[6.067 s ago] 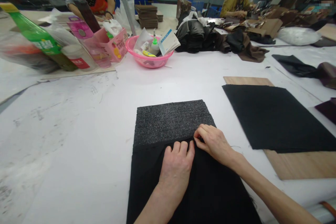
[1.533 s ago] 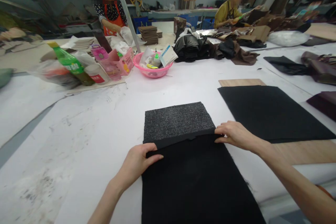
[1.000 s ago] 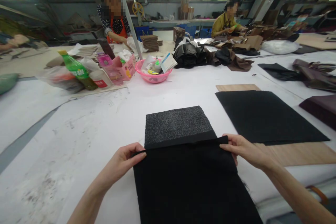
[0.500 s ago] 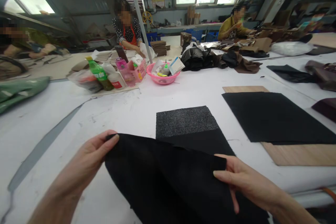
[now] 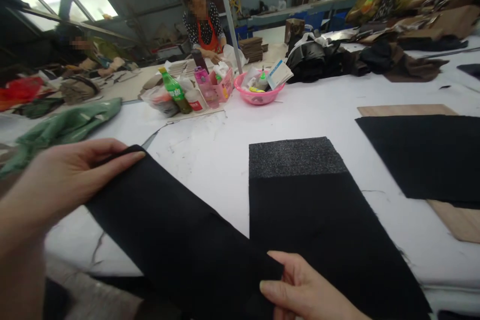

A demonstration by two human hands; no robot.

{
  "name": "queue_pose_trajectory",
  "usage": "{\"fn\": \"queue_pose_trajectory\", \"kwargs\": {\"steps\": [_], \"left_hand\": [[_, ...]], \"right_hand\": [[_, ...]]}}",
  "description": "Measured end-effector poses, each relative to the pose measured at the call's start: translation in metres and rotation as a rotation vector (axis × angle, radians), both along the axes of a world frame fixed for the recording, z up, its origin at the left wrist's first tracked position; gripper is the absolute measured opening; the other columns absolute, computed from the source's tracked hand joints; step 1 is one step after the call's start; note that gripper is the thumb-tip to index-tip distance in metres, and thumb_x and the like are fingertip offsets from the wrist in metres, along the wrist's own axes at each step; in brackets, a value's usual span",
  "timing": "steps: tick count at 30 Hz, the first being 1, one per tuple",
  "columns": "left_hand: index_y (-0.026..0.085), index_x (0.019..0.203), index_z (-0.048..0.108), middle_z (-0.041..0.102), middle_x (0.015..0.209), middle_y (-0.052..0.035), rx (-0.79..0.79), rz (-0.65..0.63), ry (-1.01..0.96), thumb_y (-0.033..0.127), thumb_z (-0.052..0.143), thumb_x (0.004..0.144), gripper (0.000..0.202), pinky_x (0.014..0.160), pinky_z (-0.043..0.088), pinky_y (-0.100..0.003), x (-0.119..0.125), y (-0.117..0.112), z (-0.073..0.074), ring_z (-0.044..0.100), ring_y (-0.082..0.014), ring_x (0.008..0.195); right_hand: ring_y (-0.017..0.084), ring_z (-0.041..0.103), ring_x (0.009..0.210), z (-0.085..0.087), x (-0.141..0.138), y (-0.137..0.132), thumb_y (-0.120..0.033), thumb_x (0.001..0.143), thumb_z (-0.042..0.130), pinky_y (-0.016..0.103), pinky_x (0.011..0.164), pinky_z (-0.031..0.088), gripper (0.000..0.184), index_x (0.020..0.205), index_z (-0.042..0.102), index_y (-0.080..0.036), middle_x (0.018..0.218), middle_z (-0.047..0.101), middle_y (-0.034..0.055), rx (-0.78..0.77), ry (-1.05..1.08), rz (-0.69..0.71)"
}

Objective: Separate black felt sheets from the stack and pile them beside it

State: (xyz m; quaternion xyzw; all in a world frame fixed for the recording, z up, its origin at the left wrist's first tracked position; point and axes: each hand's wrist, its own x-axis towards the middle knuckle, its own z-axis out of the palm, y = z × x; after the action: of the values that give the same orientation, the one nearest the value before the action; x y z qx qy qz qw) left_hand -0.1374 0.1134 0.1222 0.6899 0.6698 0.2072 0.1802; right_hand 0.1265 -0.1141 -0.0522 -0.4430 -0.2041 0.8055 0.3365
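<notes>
left hand (image 5: 62,180) + right hand (image 5: 300,292): gripping lifted black sheet (image 5: 176,240) | beside stack (image 5: 315,200)

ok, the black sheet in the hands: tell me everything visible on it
The black sheet is a matte, felt-like fabric piece, limp, with straight cut edges. It is held slanted above the white table. The left hand pinches its upper far corner; the right hand pinches its near lower edge. Its right end overlaps the black and grey stack in view; contact cannot be told.

Looks like a bag or leather-goods workshop: one huge white worktable (image 5: 307,110), piles of dark material (image 5: 326,57), cardboard stacks (image 5: 252,48), co-workers (image 5: 202,22) busy along the far side.
</notes>
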Motion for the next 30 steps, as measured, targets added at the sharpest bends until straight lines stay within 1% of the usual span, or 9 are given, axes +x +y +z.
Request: {"fn": "queue_pose_trajectory", "kwargs": {"steps": [1,3,5,7,10,14,19,23,30], "left_hand": [[0.013,0.096,0.067,0.061,0.068,0.0135,0.002,-0.148,0.155,0.044,0.061,0.08,0.036,0.058,0.034,-0.01,0.007,0.006,-0.015,0.054,-0.0032,0.059],[0.018,0.083,0.067,0.062,0.069,0.008,0.087,-0.353,0.27,0.043,0.053,0.087,0.029,0.058,0.036,-0.015,0.025,0.017,-0.058,0.054,-0.0086,0.062],[0.02,0.078,0.066,0.063,0.068,0.0042,0.029,-0.435,0.278,0.04,0.054,0.087,0.025,0.06,0.036,-0.021,0.047,0.025,-0.109,0.056,-0.0136,0.065],[0.021,0.072,0.064,0.062,0.063,0.0034,-0.038,-0.502,0.272,0.04,0.057,0.086,0.024,0.058,0.033,-0.024,0.068,0.027,-0.155,0.055,-0.0149,0.061],[0.022,0.077,0.062,0.063,0.067,0.0015,-0.039,-0.507,0.25,0.039,0.053,0.089,0.023,0.059,0.031,-0.026,0.087,0.025,-0.198,0.054,-0.0159,0.062],[0.022,0.081,0.06,0.064,0.074,0.001,0.004,-0.467,0.21,0.043,0.05,0.092,0.025,0.062,0.032,-0.026,0.085,0.025,-0.213,0.055,-0.0157,0.066],[0.023,0.082,0.062,0.066,0.075,0.002,0.056,-0.421,0.168,0.045,0.052,0.091,0.026,0.064,0.036,-0.026,0.072,0.033,-0.223,0.058,-0.0158,0.069],[0.023,0.083,0.063,0.067,0.077,0.0019,0.116,-0.398,0.148,0.043,0.053,0.091,0.023,0.066,0.039,-0.026,0.07,0.038,-0.233,0.059,-0.0159,0.07],[0.022,0.083,0.063,0.07,0.083,0.0004,0.216,-0.412,0.157,0.039,0.053,0.093,0.022,0.068,0.04,-0.026,0.071,0.036,-0.24,0.061,-0.0155,0.072]], "right_hand": [[0.013,0.062,0.053,-0.005,0.003,-0.002,-0.061,0.07,0.077,0.017,0.049,0.045,0.091,0.138,0.041,-0.012,0.063,0.068,0.0006,-0.012,-0.047,0.004],[0.016,0.064,0.053,-0.017,0.011,-0.008,-0.073,0.071,0.067,0.02,0.051,0.047,0.097,0.138,0.038,-0.01,0.06,0.067,0.002,-0.038,-0.163,-0.019],[0.017,0.065,0.053,-0.029,0.022,-0.016,-0.077,0.071,0.061,0.022,0.048,0.048,0.09,0.13,0.044,-0.012,0.067,0.069,0.0047,-0.042,-0.294,-0.038],[0.018,0.065,0.052,-0.042,0.034,-0.027,-0.076,0.076,0.055,0.022,0.044,0.045,0.072,0.115,0.053,-0.015,0.072,0.07,0.0062,0.002,-0.463,-0.004],[0.017,0.064,0.05,-0.056,0.051,-0.038,-0.065,0.089,0.044,0.022,0.043,0.042,0.047,0.089,0.055,-0.019,0.07,0.069,0.0054,0.145,-0.771,0.127],[0.017,0.063,0.049,-0.057,0.063,-0.034,-0.059,0.093,0.044,0.025,0.047,0.041,0.037,0.089,0.055,-0.024,0.063,0.065,0.0002,0.263,-1.088,0.198],[0.02,0.066,0.058,-0.055,0.056,-0.016,-0.053,0.097,0.04,0.027,0.051,0.037,0.032,0.084,0.053,-0.027,0.067,0.064,-0.0034,0.498,-1.373,0.119],[0.016,0.064,0.054,-0.058,0.053,-0.014,-0.047,0.101,0.035,0.026,0.049,0.034,0.033,0.079,0.047,-0.026,0.065,0.061,-0.0057,0.618,-1.439,0.089],[0.016,0.059,0.046,-0.06,0.057,-0.016,-0.045,0.101,0.036,0.027,0.045,0.029,0.031,0.077,0.043,-0.026,0.058,0.055,-0.0067,0.658,-1.554,0.115]]}}
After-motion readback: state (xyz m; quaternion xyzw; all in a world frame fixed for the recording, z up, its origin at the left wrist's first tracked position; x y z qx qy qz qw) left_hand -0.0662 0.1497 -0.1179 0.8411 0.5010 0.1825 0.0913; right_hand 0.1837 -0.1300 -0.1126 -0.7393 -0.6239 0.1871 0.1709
